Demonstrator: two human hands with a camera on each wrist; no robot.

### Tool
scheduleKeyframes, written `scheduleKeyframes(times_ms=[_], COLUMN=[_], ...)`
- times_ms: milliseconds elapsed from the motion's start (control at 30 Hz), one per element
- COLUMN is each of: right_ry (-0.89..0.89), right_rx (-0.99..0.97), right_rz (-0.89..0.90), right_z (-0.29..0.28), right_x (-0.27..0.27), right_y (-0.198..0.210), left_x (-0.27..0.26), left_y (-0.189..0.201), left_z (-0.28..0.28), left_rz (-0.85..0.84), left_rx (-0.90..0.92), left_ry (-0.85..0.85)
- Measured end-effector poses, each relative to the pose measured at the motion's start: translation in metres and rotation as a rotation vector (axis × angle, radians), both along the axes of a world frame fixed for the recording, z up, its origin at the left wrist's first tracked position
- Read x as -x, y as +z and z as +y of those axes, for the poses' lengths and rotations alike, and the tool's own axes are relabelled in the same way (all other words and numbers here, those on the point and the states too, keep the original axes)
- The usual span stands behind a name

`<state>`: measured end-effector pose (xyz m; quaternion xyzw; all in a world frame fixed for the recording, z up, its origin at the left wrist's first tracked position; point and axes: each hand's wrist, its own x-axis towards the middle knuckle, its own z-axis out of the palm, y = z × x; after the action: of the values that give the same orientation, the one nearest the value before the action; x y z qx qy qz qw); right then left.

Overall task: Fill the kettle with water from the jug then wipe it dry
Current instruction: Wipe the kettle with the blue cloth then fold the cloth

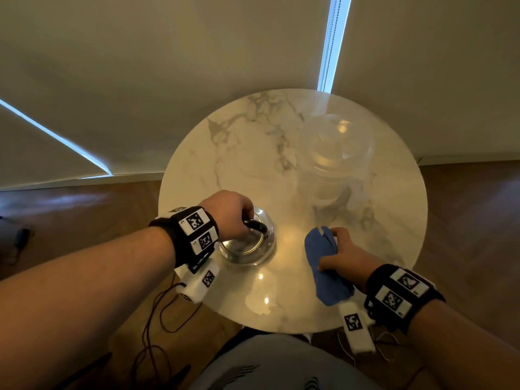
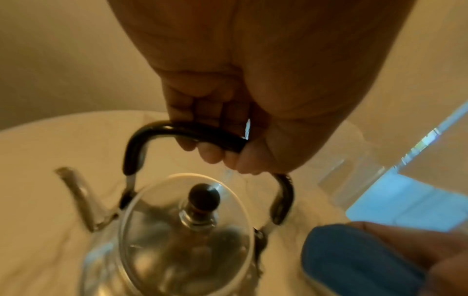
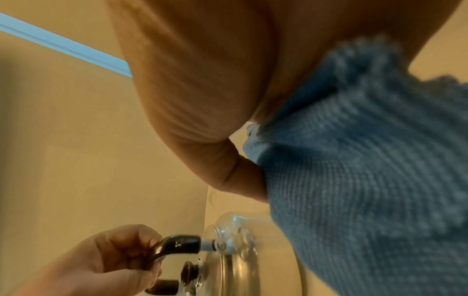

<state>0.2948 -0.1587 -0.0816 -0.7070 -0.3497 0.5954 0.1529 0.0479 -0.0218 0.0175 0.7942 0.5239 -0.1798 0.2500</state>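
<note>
A clear glass kettle (image 1: pixel 247 243) with a glass lid and a black arched handle (image 2: pixel 177 130) stands on the near left of the round marble table (image 1: pixel 394 220). My left hand (image 1: pixel 233 215) grips that handle from above; the spout (image 2: pixel 76 192) points away from the hand. My right hand (image 1: pixel 343 257) holds a bunched blue cloth (image 1: pixel 323 263) just right of the kettle, apart from it. The cloth (image 3: pixel 367 180) fills the right wrist view, with the kettle (image 3: pixel 235 260) below. A clear plastic jug (image 1: pixel 332 161) stands at the back right of the table.
The small table stands against a pale wall with wooden floor around it. Cables (image 1: pixel 157 319) trail over the floor at the lower left. My lap (image 1: pixel 281 367) lies just below the table's near edge.
</note>
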Motion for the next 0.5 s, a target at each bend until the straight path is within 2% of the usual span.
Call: scheduleKeyframes(times_ms=[167, 267, 367, 500], right_ry=[0.138, 0.142, 0.112, 0.063], right_rx=[-0.054, -0.096, -0.195, -0.262], right_rz=[-0.070, -0.051, 0.006, 0.027], right_z=[-0.002, -0.003, -0.005, -0.004], right_x=[0.000, 0.004, 0.010, 0.020], right_y=[0.000, -0.005, -0.010, -0.012], left_x=[0.011, 0.013, 0.015, 0.025], left_y=[0.003, 0.001, -0.004, -0.017], left_z=[0.005, 0.010, 0.014, 0.014], left_rz=[0.136, 0.191, 0.193, 0.110], left_rx=[0.059, 0.063, 0.022, -0.057], left_ry=[-0.324, -0.462, -0.604, -0.736])
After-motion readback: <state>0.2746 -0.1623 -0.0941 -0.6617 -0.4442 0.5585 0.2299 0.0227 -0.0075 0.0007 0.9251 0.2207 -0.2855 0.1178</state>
